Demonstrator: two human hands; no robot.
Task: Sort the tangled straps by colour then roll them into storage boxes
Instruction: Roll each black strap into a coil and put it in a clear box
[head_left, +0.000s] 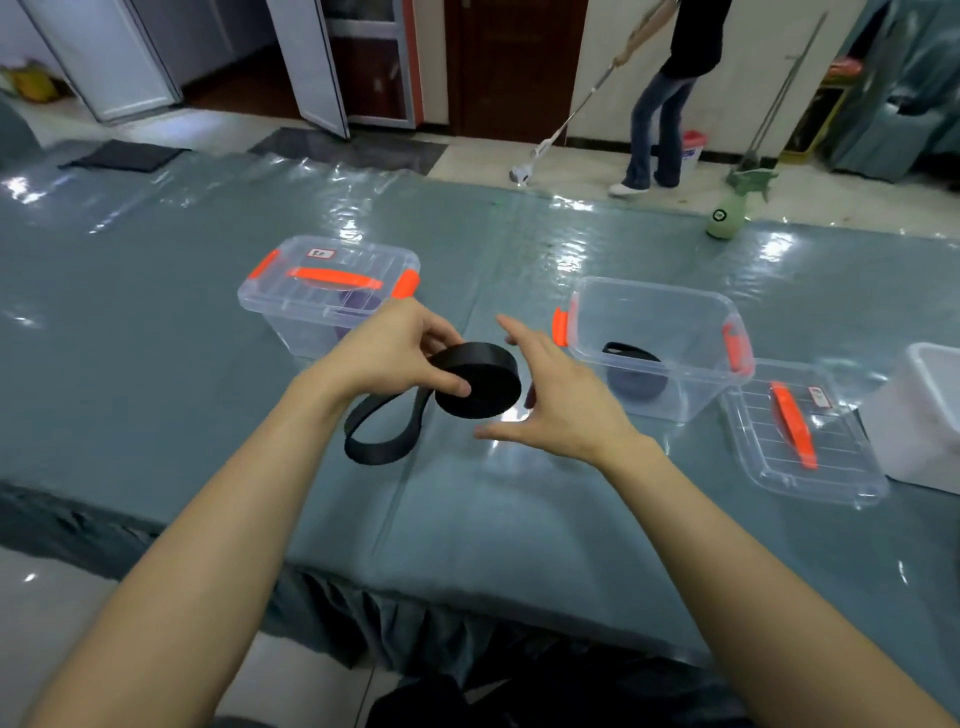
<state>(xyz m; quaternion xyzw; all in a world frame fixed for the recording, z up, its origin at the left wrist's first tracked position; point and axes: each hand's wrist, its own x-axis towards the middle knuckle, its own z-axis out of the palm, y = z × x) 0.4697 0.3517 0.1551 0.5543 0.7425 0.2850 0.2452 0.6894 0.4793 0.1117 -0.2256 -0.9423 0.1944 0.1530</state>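
Observation:
My left hand (395, 353) grips a tightly wound roll of black strap (480, 382) above the table, thumb on its flat face. The strap's loose tail (382, 431) loops down to the grey-green table cover. My right hand (550, 395) hovers just right of the roll with fingers spread, not gripping it. An open clear box (670, 306) with orange latches stands to the right and holds a black strap roll (636, 376). A closed clear box (291, 291) with an orange handle stands behind my left hand, a dark purple roll inside.
A clear lid (800, 441) with an orange handle lies right of the open box, next to a white bin (924, 421). A green spray bottle (724, 218) stands at the table's far edge. A person (665, 93) mops the floor beyond.

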